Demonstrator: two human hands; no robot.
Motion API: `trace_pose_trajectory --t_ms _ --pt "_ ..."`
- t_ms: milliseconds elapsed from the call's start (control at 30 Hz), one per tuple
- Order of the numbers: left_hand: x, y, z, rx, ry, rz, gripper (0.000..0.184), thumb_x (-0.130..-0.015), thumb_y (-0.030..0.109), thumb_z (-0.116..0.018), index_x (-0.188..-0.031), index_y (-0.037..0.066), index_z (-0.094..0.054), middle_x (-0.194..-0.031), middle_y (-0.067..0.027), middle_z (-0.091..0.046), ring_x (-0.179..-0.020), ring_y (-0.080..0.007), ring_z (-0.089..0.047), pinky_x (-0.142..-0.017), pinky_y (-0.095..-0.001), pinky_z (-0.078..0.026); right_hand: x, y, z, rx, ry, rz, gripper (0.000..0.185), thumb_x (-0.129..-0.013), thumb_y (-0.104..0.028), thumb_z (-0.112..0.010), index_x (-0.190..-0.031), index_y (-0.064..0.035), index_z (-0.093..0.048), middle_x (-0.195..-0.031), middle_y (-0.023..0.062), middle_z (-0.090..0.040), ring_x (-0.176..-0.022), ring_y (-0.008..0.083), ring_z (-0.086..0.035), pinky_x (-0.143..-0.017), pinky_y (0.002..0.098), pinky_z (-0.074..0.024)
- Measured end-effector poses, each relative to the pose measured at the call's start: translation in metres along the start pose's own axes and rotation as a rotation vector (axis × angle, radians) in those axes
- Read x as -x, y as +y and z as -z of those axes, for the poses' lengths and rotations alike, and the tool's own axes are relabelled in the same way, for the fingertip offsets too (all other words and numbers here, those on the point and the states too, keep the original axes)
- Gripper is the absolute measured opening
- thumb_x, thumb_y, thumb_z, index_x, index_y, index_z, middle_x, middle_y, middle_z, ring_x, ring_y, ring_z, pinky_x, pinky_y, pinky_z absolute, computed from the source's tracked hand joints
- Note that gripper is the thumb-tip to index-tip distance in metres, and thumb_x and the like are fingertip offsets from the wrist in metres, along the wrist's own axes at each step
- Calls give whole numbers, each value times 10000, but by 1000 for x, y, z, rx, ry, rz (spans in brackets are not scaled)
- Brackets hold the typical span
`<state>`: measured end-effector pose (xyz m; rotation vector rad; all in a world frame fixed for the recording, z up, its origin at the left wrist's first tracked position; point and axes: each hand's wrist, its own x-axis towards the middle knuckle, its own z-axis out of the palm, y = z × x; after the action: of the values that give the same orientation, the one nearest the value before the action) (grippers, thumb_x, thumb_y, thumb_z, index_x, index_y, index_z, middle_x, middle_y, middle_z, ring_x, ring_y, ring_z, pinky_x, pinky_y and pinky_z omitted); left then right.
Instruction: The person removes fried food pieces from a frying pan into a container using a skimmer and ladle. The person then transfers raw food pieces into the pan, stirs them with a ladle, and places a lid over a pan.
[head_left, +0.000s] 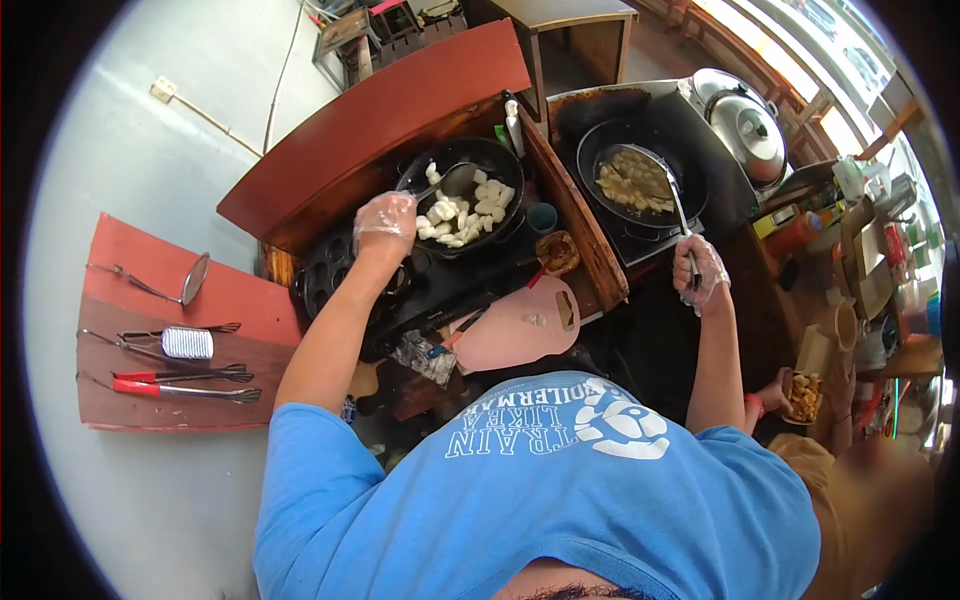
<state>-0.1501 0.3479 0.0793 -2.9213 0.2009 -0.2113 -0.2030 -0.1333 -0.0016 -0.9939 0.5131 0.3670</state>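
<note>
Both of my hands wear clear plastic gloves. My left hand (385, 222) is closed around the handle of a dark ladle (459, 181), whose bowl rests among white pieces (452, 222) in a black pan (500, 158). My right hand (702, 270) grips a long-handled metal strainer (676, 195). Its round head is in a second dark pan (601, 141), over light brown pieces (630, 184) in oil. The exact finger positions under the gloves are partly hidden.
Between the pans stand a blue cup (541, 217) and a wooden divider (570, 205). A pink cutting board (520, 325) lies near my body. Utensils hang on the red board (150, 265) at left. Lidded pots (745, 138) stand back right. At right, another person holds a food container (803, 397).
</note>
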Motion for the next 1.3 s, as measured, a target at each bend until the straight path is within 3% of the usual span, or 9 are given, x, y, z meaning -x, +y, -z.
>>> trace_pose_trajectory --t_ms 200,500,933,1300 --pt "-8 -7 -19 95 206 79 387 -939 239 -440 -786 7 -711 -836 -188 -697 -806 -366 -683 -736 -472 -537 5 1 -1 -1 17 23 180 -827 -187 -567 -687 -132 -469 -518 -9 -445 -378 123 -405 -386 290 -381" --pt "-8 -16 -29 -5 111 159 505 -1030 293 -366 -794 8 -710 -822 -178 -705 -792 -350 -696 -717 -463 -552 8 2 7 3 12 14 189 -848 -199 -558 -695 -130 -470 -524 -13 -441 -383 121 -406 -389 289 -386" --pt "11 -19 -29 -29 147 45 389 -998 281 -451 -842 37 -709 -814 -150 -698 -768 -326 -697 -702 -448 -557 9 -2 10 -82 3 11 183 -798 -154 -568 -661 -130 -449 -508 -12 -429 -371 120 -389 -385 282 -360" --pt "18 -16 -37 -71 190 106 384 -1010 250 -430 -836 40 -701 -785 -130 -694 -739 -306 -697 -641 -437 -558 16 -4 11 -81 17 2 138 -795 -145 -560 -698 -128 -463 -512 -14 -440 -375 117 -396 -385 281 -365"
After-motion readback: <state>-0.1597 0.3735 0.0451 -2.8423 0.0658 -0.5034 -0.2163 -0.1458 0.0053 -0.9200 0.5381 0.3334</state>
